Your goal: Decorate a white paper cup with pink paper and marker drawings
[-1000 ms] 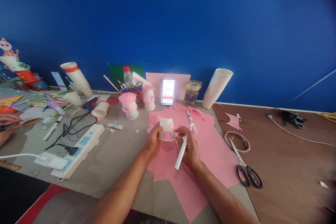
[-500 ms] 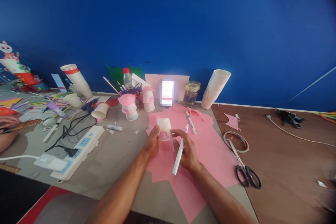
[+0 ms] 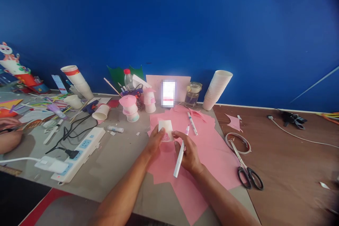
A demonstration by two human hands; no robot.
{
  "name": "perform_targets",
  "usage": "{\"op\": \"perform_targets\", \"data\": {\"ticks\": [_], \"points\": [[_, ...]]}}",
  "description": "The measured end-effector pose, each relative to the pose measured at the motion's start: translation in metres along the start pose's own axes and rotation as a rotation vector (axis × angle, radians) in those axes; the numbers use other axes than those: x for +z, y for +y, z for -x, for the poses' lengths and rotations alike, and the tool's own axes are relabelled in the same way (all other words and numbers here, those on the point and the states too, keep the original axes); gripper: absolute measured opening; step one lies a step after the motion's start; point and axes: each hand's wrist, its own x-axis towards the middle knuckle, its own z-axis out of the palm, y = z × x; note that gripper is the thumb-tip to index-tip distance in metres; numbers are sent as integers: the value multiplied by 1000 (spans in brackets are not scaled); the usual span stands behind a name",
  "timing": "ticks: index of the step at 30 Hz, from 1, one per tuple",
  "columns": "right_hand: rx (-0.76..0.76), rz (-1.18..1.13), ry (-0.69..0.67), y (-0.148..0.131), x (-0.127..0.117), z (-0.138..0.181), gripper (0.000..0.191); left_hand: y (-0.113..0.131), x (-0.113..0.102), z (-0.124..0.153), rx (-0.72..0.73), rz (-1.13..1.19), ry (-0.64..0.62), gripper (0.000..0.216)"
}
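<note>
A white paper cup [image 3: 164, 126] with a pink scribbled patch near its lower rim is upside down between my hands. My left hand [image 3: 155, 139] is closed on its left side, the thumb lying across the front over part of the patch. My right hand [image 3: 189, 152] grips a white marker [image 3: 179, 160] that slants down toward me. Its fingertips reach the right edge of the cup. Beneath both hands lies cut pink paper [image 3: 212, 159]. A second marker [image 3: 192, 123] with a blue band rests on that paper, beyond my right hand.
Scissors [image 3: 246, 169] lean over a tape roll [image 3: 238, 142] at right. Stacked paper cups [image 3: 217, 90], a glass jar [image 3: 193, 94] and a lit phone [image 3: 168, 93] stand behind. Pink-topped cup towers [image 3: 129, 107], a power strip [image 3: 79, 155] and another person's hand [image 3: 10, 134] are at left.
My left thumb has slid rightward across the front of the cup, covering part of the pink patch. My right hand and the marker have barely moved.
</note>
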Motion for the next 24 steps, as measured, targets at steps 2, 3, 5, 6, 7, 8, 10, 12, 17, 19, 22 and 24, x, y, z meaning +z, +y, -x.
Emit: {"op": "perform_targets", "data": {"ticks": [2,3,5,6,7,8,10,12,17,19,22,24], "points": [[-9,12,10,0,0,0,37,0,0,0,23,-27,0,39],[-17,20,14,0,0,0,37,-1,0,0,30,-35,-4,39],[-35,38,14,0,-1,0,36,-1,0,1,26,-38,-13,38],[-41,45,9,0,-1,0,36,-1,0,1,20,-33,-16,39],[-44,50,2,-1,-1,0,36,-1,1,2,15,-23,-17,39],[-47,53,-6,-1,0,0,36,-1,2,3,12,-10,-17,40],[-52,51,-13,-1,0,0,38,0,5,4,3,22,-15,42],[-58,44,-7,-1,0,0,39,1,7,5,-16,56,-12,43],[-56,36,0,2,0,0,38,2,7,3,-42,134,-34,49],[-57,29,3,2,0,1,37,1,6,4,-38,117,-54,50],[-40,-1,-11,0,-1,1,34,1,5,7,-15,38,-57,40],[-13,-33,-30,-3,-3,1,29,3,7,9,-27,25,-26,34]]}}
